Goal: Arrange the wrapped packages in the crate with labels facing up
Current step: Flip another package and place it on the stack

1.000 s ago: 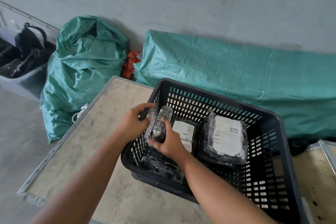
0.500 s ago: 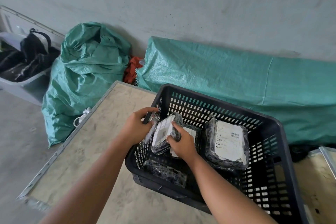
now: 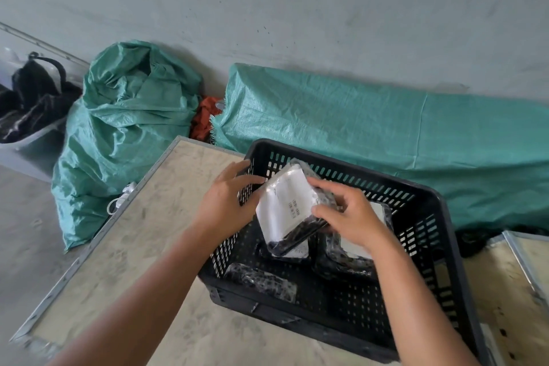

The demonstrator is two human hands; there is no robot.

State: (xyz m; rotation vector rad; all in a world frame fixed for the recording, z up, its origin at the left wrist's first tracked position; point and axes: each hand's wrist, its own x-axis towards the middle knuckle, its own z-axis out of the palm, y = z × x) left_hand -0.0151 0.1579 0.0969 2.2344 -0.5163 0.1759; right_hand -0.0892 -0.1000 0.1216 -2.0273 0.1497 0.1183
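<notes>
A black slotted plastic crate [image 3: 427,205] stands on a wooden tabletop. Above its left part, both hands hold one wrapped package [image 3: 286,208] tilted, its white label turned towards me. My left hand [image 3: 230,202] grips the package's left edge; my right hand [image 3: 347,217] grips its right side. Below it lies another package [image 3: 292,251], mostly hidden. A third package [image 3: 356,252] with a white label sits under my right hand. A dark bubble-wrapped package [image 3: 261,278] lies by the near left wall, no label showing.
The wooden tabletop [image 3: 133,261] has a metal rim; its left edge drops to the floor. Green woven sacks [image 3: 124,128] and a covered green bundle [image 3: 386,134] lie against the wall. A grey bin with black bags [image 3: 29,110] sits far left.
The held package has been lifted higher and rotated, so its white label now faces up towards me. Both hands stayed on it.
</notes>
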